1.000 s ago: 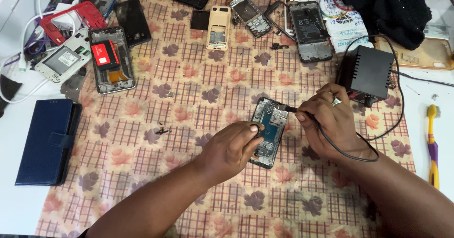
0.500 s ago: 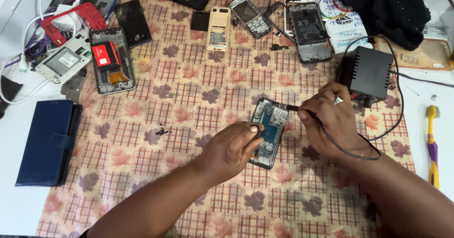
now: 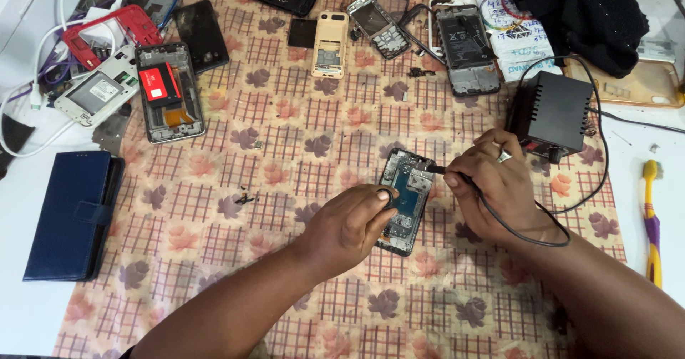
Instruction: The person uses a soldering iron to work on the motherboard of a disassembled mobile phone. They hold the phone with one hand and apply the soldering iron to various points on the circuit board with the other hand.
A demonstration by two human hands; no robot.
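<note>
I see my left hand (image 3: 353,227) curled, fingers pressing the opened phone (image 3: 405,200) flat on the surface (image 3: 285,152) near centre. My right hand (image 3: 492,188), at the phone's 3 o'clock, pinches a corded black tool (image 3: 446,170), tip touching the phone's top edge.

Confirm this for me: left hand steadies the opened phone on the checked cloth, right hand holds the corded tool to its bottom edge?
Not quite. In the head view the right hand holds the corded tool to the opened phone at its top edge, not the bottom. The left hand does steady it.

Bare forearms, sleeveless; right hand (image 3: 492,188) wears a ring (image 3: 504,157) (silvery).
</note>
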